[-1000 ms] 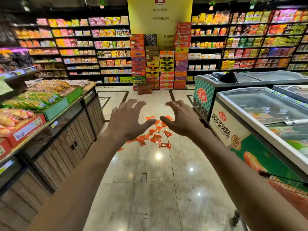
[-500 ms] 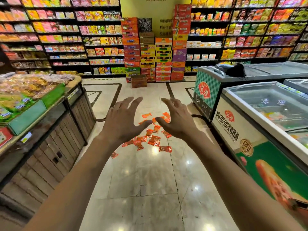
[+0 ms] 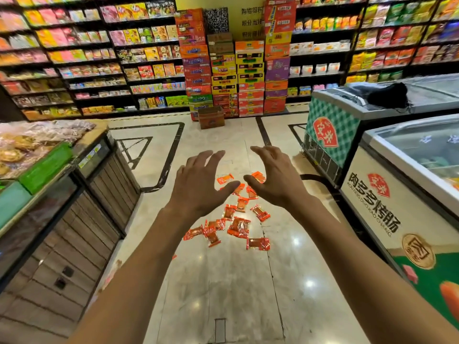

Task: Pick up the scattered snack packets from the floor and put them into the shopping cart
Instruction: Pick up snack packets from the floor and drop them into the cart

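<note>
Several small orange-red snack packets (image 3: 239,227) lie scattered on the shiny marble floor in the middle of the aisle. Both my arms stretch forward above them. My left hand (image 3: 198,184) is held palm down with its fingers spread and holds nothing. My right hand (image 3: 273,180) hovers beside it, fingers slightly bent and empty. Both hands are well above the floor and partly hide the farthest packets. No shopping cart shows in this view.
A wooden display counter (image 3: 74,202) with bagged goods runs along the left. Two chest freezers (image 3: 397,184) stand on the right. Stacked cartons (image 3: 236,70) and a small box (image 3: 211,117) sit at the aisle's far end, before full shelves.
The view has moved forward and tilted down, so the packets appear closer and lower. Both hands stay spread and empty. The cart corner seen earlier at the lower right has left the view.
</note>
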